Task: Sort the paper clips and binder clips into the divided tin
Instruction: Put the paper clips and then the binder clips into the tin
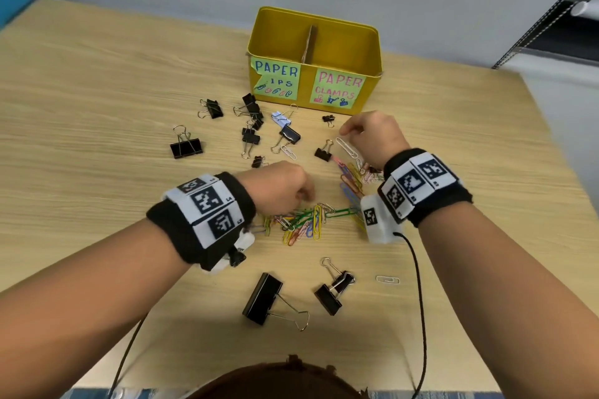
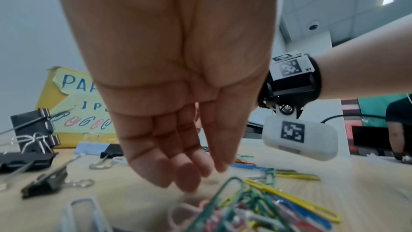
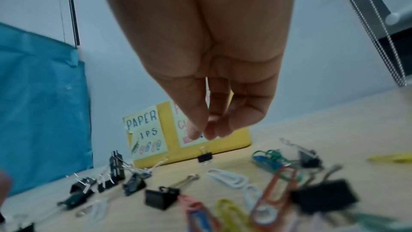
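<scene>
The yellow divided tin (image 1: 306, 87) stands at the back, labelled for paper clips on the left and paper clamps on the right. A pile of coloured paper clips (image 1: 311, 220) lies mid-table. My left hand (image 1: 304, 196) hovers just over the pile's left part, and in the left wrist view its fingers (image 2: 196, 177) hang relaxed and hold nothing. My right hand (image 1: 345, 131) is raised above a white paper clip (image 1: 346, 146). Its fingertips are drawn against the thumb (image 3: 201, 133), with nothing seen between them. Black binder clips (image 1: 186, 147) lie scattered in front of the tin.
A large binder clip (image 1: 262, 298) and a smaller pair (image 1: 329, 296) lie near me, with a lone white paper clip (image 1: 387, 279) to their right. A tiny binder clip (image 3: 205, 157) sits just before the tin. A black cable (image 1: 419, 285) trails from my right wrist.
</scene>
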Demonstrator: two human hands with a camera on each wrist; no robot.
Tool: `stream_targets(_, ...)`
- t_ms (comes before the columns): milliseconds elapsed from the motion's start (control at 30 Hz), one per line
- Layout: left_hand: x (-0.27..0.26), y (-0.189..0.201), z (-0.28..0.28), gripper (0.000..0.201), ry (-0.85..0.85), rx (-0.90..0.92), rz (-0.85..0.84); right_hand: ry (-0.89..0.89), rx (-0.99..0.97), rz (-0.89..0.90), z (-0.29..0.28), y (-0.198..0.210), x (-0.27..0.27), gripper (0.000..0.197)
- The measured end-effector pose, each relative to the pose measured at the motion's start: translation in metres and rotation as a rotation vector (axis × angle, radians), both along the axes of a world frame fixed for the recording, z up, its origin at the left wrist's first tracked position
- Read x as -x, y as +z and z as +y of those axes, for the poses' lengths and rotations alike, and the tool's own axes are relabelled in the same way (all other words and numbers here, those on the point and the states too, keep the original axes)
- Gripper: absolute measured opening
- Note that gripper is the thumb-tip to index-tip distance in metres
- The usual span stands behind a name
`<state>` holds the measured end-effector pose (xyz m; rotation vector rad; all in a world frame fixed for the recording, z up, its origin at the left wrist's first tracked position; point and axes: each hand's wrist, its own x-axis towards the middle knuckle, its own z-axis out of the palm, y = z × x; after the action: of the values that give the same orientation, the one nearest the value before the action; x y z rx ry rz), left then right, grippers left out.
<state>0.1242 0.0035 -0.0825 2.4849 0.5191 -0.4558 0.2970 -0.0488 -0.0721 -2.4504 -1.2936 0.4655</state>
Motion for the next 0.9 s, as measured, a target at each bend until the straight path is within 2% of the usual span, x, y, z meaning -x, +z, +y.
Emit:
stream_targets(67, -0.004, 0.001, -0.001, 0.046, 0.044, -0.046, -0.059, 0.072, 0.117, -0.053, -0.004, -0.001, -0.005, 0.041)
stream_targets(133, -0.013, -0.002, -0.001, 0.055, 0.014, -0.18, -0.073, 0.205, 0.282, -0.125, -0.013, -0.006, -0.002, 0.05)
stream_targets(200, -0.024, -0.007, 0.001, 0.06, -0.053, -0.298, -0.018, 0.341, 0.362, -0.179, -0.026, -0.009, 0.005, 0.043)
stream_targets(267, -0.032, -0.009, 0.003, 0.061, -0.068, -0.32, 0.066, 0.433, 0.35, -0.152, -0.04, -0.008, 0.013, 0.033)
stream_targets(333, -0.037, -0.008, 0.007, 0.061, -0.044, -0.341, 0.093, 0.422, 0.333, -0.07, -0.051, -0.003, 0.016, 0.033)
stream_targets(433, -0.046, -0.004, 0.007, 0.061, 0.003, -0.388, -0.006, 0.28, 0.268, -0.028, -0.059, 0.002, 0.01, 0.044)
stream_targets(533, -0.058, 0.0, -0.001, 0.065, -0.035, -0.316, -0.095, 0.118, 0.181, -0.015, -0.054, 0.0, -0.001, 0.049)
stream_targets(600, -0.063, -0.004, -0.007, 0.061, -0.135, -0.219, -0.049, 0.059, 0.17, -0.027, -0.048, -0.002, -0.009, 0.053)
stream_targets(667, -0.064, -0.01, -0.012, 0.055, -0.231, -0.147, 0.05, 0.069, 0.204, -0.064, -0.04, -0.003, -0.015, 0.054)
stream_targets(733, -0.06, -0.013, -0.012, 0.05, -0.254, -0.144, 0.113, 0.136, 0.268, -0.113, -0.034, -0.006, -0.015, 0.052)
stream_targets(833, -0.05, -0.007, -0.004, 0.042, -0.123, -0.133, 0.039, 0.275, 0.374, -0.184, -0.035, -0.008, 0.0, 0.045)
stream_targets(900, -0.044, 0.001, 0.004, 0.034, 0.028, -0.12, -0.073, 0.39, 0.397, -0.15, -0.045, -0.01, 0.015, 0.044)
